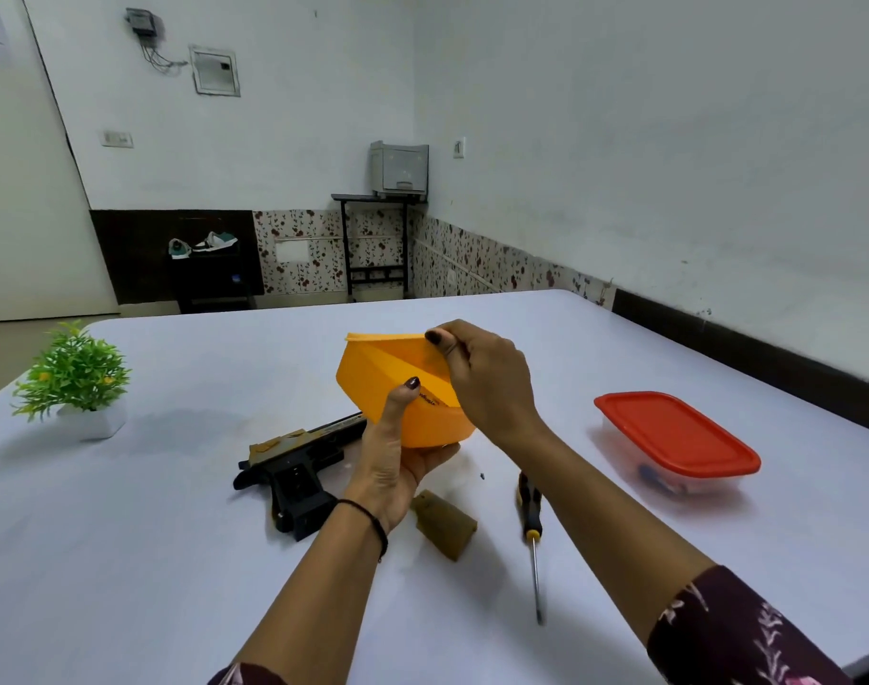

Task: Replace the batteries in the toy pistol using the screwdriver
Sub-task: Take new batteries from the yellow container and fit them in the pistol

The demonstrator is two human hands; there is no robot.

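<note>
Toy pistol [294, 467], black plastic with tan panels, lies on its side on the pale lilac table [175, 585], just left of the person's left forearm, with its barrel running away toward the raised tub. The grip looks opened. 1 tan wedge-shaped plastic cover [445, 529] lies loose just right of the left wrist, apart from the pistol.

Neither hand is on the pistol. The left hand [398, 457] cradles a round orange plastic tub [388, 383] from below, fingers curled under it and thumb laid up its side. The right hand [482, 383] pinches the tub's top edge between thumb and fingertips, seemingly peeling at a lid. Whether batteries are inside cannot be seen.

The pistol is probably light, stiff and hollow. It should be sturdy enough to grasp firmly, though thin clips around the open grip may snap if forced. The best hold is likely round the barrel and upper body with 1 hand. That keeps the grip opening facing up and free for the other hand. On this smooth tabletop it would likely skid if pushed without being held.

The slim screwdriver [532, 531], with its black and yellow handle, lies beside the right forearm, its shaft pointing toward the person. Well to the right sits a clear rectangular box with a red lid [675, 437]. A small green plant in a white pot [74, 375] stands far left.
</note>
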